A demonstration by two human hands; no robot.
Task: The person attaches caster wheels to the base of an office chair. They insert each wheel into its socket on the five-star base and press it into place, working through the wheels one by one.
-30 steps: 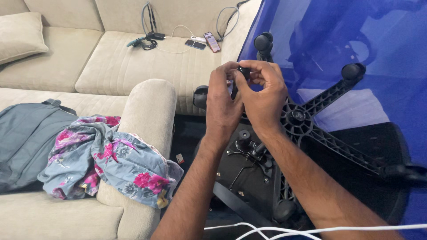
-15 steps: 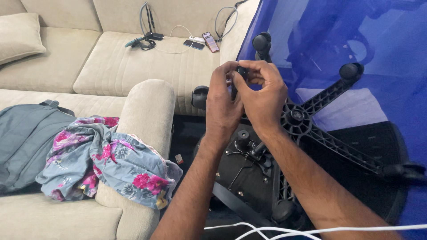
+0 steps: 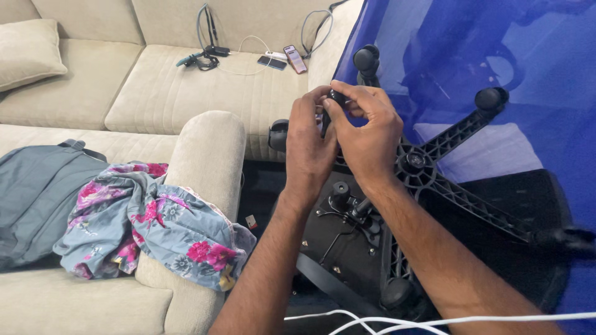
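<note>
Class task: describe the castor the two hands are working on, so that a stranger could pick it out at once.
Find the black star-shaped chair base lying against the blue sheet. The castor sits at its arm nearest the sofa. Unlike the other castors, both hands pinch it.

I worked beside a beige sofa (image 3: 155,93). A floral cloth (image 3: 149,229) lay draped over its armrest (image 3: 208,155), a grey garment (image 3: 34,192) lay on the seat beside it, and a cushion (image 3: 28,53) sat far left. Two phones (image 3: 284,60) and black cables (image 3: 205,53) rested on the back seat.
</note>
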